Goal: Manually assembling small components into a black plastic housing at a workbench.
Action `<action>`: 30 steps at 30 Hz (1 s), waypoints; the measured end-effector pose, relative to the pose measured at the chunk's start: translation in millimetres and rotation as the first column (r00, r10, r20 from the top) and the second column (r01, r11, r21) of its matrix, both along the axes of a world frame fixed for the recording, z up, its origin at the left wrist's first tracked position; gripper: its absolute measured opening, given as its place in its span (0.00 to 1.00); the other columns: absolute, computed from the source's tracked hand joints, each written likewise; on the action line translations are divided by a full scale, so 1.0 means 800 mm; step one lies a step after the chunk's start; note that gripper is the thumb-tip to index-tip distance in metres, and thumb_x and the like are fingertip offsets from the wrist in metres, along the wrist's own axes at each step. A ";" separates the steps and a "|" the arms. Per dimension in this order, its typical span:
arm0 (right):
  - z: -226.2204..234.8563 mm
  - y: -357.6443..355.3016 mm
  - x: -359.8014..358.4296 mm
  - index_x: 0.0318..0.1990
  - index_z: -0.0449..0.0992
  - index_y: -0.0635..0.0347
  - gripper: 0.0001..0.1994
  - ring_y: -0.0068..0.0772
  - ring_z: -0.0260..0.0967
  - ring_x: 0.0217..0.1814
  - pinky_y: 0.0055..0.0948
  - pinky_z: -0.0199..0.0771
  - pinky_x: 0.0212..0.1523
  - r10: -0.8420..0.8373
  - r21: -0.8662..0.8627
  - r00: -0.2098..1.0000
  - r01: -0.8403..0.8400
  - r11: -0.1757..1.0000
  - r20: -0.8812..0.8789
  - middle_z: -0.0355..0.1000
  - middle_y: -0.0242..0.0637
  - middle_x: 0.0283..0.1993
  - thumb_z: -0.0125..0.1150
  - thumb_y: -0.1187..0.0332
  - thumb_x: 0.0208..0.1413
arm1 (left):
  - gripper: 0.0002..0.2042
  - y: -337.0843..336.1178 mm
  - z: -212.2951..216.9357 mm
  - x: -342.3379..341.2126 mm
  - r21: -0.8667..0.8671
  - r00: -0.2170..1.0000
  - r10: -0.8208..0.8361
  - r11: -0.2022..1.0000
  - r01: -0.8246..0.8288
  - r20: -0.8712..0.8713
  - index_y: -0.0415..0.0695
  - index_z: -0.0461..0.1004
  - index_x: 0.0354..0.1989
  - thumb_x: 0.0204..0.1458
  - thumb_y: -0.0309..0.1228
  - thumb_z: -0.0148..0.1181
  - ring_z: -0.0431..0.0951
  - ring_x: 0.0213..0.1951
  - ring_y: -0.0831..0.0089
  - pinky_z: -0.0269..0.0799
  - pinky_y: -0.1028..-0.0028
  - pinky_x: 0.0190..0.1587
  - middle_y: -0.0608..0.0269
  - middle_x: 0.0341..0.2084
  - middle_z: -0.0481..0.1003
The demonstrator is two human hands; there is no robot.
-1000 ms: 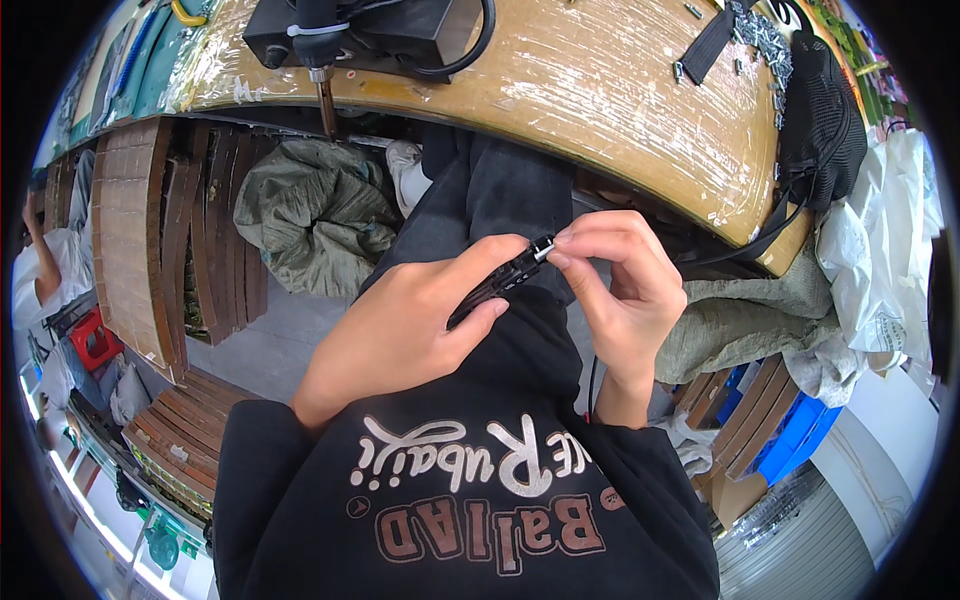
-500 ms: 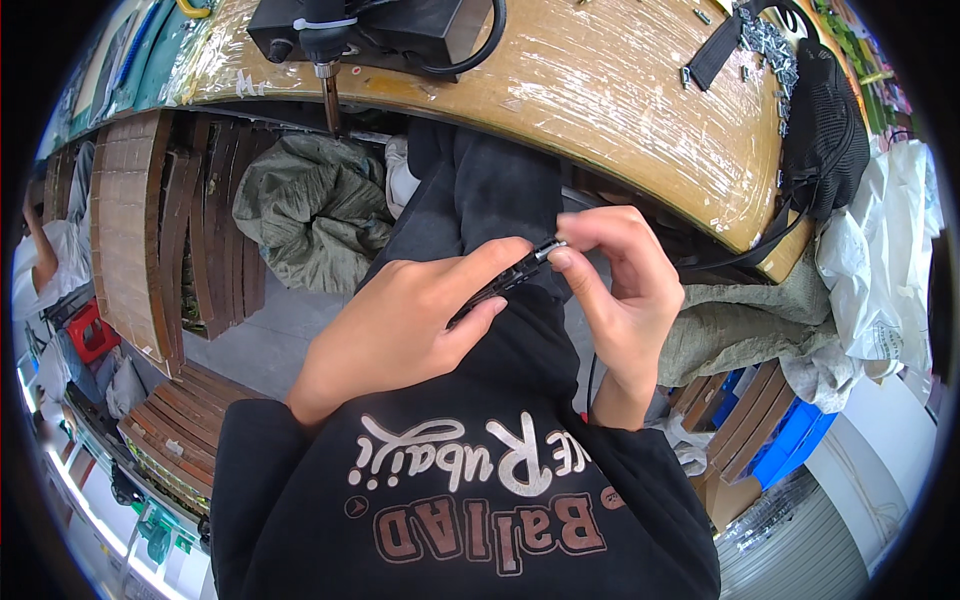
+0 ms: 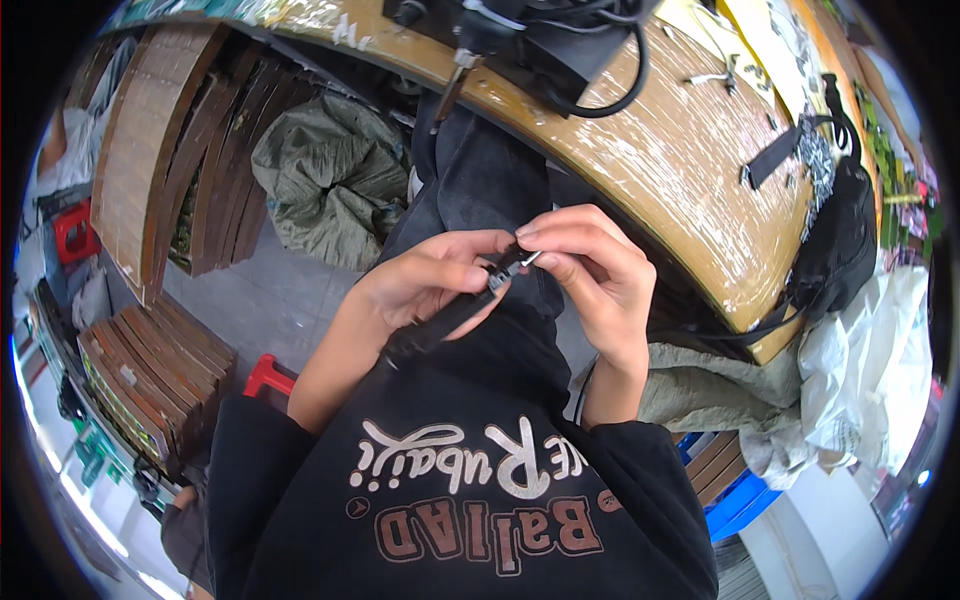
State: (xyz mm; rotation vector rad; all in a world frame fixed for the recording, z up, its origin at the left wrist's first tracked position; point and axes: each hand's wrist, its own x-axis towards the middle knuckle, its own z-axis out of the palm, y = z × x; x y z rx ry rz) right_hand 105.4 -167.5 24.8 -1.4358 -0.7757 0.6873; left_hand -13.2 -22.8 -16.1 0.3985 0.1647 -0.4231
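My left hand (image 3: 420,278) grips a long black part (image 3: 437,325) in front of my body, its lower end slightly blurred. A small grey metal piece (image 3: 500,278) sits at the part's upper end, beside my left thumb. With thumb and forefinger together, my right hand (image 3: 602,275) pinches a thin silvery-white piece (image 3: 531,258) that meets or nearly meets that end. Its exact kind is too small to make out, and my fingers hide some of it.
Ahead is a film-covered wooden table (image 3: 690,180) with a black box (image 3: 570,60), a soldering-iron-like tool (image 3: 458,85) and small screws (image 3: 818,165). Stacked brown boards (image 3: 150,160), a green woven sack (image 3: 330,180) and a red stool (image 3: 268,375) stand left; white plastic bags (image 3: 865,360) hang right.
The view has turned, so the table shows further right. My left hand has opened its grip somewhat and the black part now points lower left, showing more of its length.
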 end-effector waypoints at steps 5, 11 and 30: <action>-0.022 0.026 -0.007 0.32 0.75 0.66 0.06 0.28 0.68 0.38 0.23 0.70 0.38 0.003 0.011 1.000 -0.002 1.000 -0.031 0.70 0.37 0.34 0.54 0.83 0.46 | 0.19 0.006 0.016 -0.007 -0.060 0.973 0.221 0.972 -0.225 -0.071 0.34 0.63 0.42 0.41 0.29 0.55 0.69 0.20 0.82 0.63 0.86 0.19 0.64 0.25 0.68; -0.023 0.032 -0.017 0.49 0.60 0.64 0.16 0.22 0.66 0.21 0.17 0.64 0.25 0.101 -0.075 0.782 -0.186 0.980 -0.615 0.69 0.38 0.25 0.52 0.71 0.54 | 0.10 0.009 0.033 -0.005 0.697 0.745 0.665 0.507 -0.507 0.059 0.42 0.65 0.34 0.44 0.23 0.57 0.69 0.27 0.86 0.65 0.85 0.29 0.69 0.25 0.69; -0.006 0.037 -0.039 0.45 0.56 0.64 0.18 0.23 0.65 0.14 0.18 0.64 0.15 0.182 0.051 0.609 -0.226 0.973 -0.772 0.70 0.37 0.21 0.57 0.76 0.49 | 0.11 0.028 0.043 0.012 0.743 0.768 0.632 0.465 -0.481 0.103 0.41 0.64 0.34 0.43 0.25 0.58 0.67 0.23 0.87 0.65 0.86 0.23 0.69 0.23 0.67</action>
